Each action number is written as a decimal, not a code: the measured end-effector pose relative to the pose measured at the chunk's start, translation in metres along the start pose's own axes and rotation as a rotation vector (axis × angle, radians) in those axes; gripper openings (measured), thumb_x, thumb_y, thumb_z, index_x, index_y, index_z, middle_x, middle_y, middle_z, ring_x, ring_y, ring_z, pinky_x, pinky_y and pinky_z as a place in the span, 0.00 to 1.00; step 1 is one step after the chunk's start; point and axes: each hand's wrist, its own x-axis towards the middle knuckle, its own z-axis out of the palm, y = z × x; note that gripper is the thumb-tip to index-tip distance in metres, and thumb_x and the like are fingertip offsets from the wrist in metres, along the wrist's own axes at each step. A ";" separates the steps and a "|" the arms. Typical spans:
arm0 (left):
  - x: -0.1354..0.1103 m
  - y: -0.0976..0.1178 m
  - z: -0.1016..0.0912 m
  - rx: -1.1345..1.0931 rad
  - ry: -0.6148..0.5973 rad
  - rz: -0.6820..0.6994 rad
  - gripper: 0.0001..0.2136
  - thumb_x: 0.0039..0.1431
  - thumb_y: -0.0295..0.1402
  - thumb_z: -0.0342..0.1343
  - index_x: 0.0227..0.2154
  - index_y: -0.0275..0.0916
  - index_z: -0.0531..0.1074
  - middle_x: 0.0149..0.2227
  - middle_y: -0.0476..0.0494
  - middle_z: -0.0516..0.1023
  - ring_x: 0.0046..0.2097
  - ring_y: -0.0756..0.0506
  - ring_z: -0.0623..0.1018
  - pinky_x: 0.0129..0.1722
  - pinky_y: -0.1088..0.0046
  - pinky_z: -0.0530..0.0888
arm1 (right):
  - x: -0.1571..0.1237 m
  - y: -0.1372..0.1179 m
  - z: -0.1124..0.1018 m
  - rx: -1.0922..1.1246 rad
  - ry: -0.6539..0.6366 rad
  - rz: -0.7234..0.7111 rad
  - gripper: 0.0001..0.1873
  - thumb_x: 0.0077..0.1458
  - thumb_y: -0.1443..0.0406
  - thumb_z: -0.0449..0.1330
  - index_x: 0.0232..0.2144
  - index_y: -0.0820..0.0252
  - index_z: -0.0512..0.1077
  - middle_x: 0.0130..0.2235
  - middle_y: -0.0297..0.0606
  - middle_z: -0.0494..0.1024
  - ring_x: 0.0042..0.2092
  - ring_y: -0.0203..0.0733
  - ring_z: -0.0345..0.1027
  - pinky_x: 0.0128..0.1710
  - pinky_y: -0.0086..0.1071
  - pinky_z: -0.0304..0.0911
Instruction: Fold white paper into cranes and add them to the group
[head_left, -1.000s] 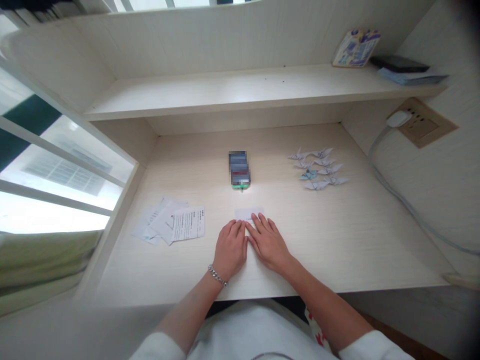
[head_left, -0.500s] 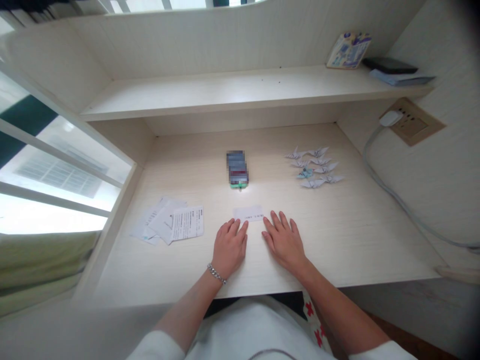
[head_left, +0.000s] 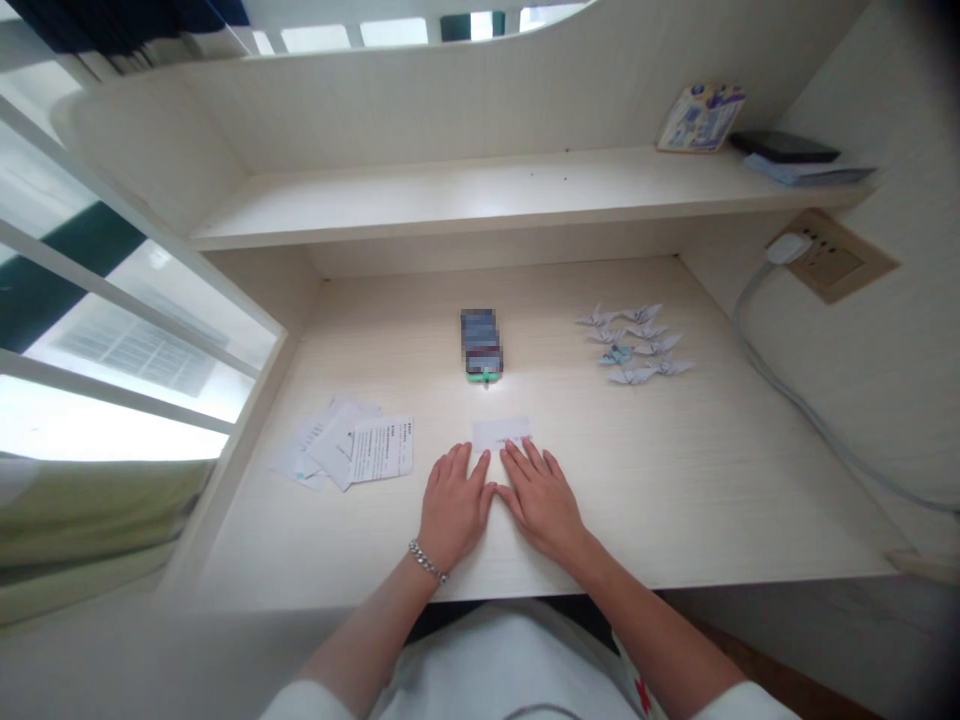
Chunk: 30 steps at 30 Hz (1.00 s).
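A small white slip of paper (head_left: pixel 501 430) with a line of print lies flat on the desk, right in front of my fingertips. My left hand (head_left: pixel 456 505) rests palm down at its lower left corner, fingers stretched out. Flat beside it is my right hand (head_left: pixel 541 500), its fingertips over the slip's lower right edge. The two thumbs come close together below the paper; whether they touch is hard to tell. To the left, several loose printed sheets (head_left: pixel 381 448) overlap. Several folded paper cranes (head_left: pixel 634 376) sit in rows at the right, a bluish one (head_left: pixel 616 354) among them.
Beyond the slip lies a phone (head_left: pixel 481 340) with a blurred screen and a green lower edge. A shelf (head_left: pixel 450 200) spans the back, carrying a small box (head_left: pixel 701 118) and a dark flat item (head_left: pixel 784 147). At right, a cable (head_left: pixel 795 395) runs from a wall socket (head_left: pixel 844 262).
My right hand has slid left along the slip, closer to my left hand, which stays nearly in place. The camera view has shifted slightly.
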 end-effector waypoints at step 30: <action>0.058 -0.002 0.014 -1.144 -0.076 -0.420 0.14 0.42 0.34 0.60 0.33 0.36 0.65 0.26 0.50 0.71 0.28 0.50 0.71 0.28 0.75 0.67 | 0.064 0.043 -0.004 1.094 0.242 0.370 0.23 0.46 0.57 0.59 0.43 0.64 0.67 0.36 0.43 0.76 0.33 0.42 0.69 0.32 0.34 0.66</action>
